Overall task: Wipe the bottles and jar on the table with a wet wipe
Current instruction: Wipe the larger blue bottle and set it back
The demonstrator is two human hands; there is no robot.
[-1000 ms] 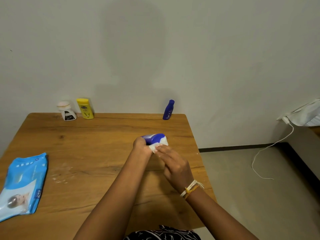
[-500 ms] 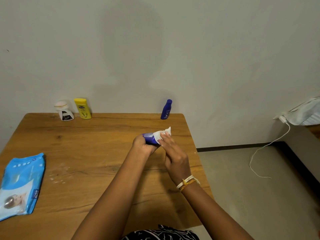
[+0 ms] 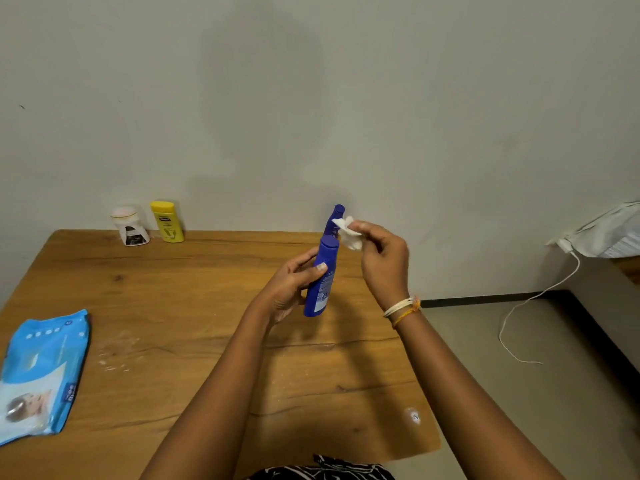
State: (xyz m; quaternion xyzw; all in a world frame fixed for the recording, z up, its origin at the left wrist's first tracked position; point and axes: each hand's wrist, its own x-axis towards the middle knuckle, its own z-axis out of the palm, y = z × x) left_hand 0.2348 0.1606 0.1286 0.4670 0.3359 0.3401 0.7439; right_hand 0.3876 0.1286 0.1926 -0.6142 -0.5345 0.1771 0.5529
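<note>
My left hand [image 3: 289, 289] grips a blue bottle [image 3: 321, 282], held nearly upright above the wooden table [image 3: 173, 323], cap up. My right hand [image 3: 381, 258] pinches a crumpled white wet wipe [image 3: 348, 232] just right of the bottle's cap, apart from it. A second, smaller blue bottle [image 3: 335, 218] stands at the table's far edge, partly hidden behind the held bottle and the wipe. At the far left stand a yellow bottle [image 3: 168, 221] and a white jar [image 3: 130, 226] with a pale lid.
A blue pack of wet wipes [image 3: 38, 372] lies on the table's left side. The wall runs right behind the table. A white cable [image 3: 526, 306] trails over the floor at right, below a white object [image 3: 609, 233] at the right edge.
The blue bottle has turned from lying sideways in my left hand to nearly upright. My right hand has lifted the wipe off the bottle, up and to the right.
</note>
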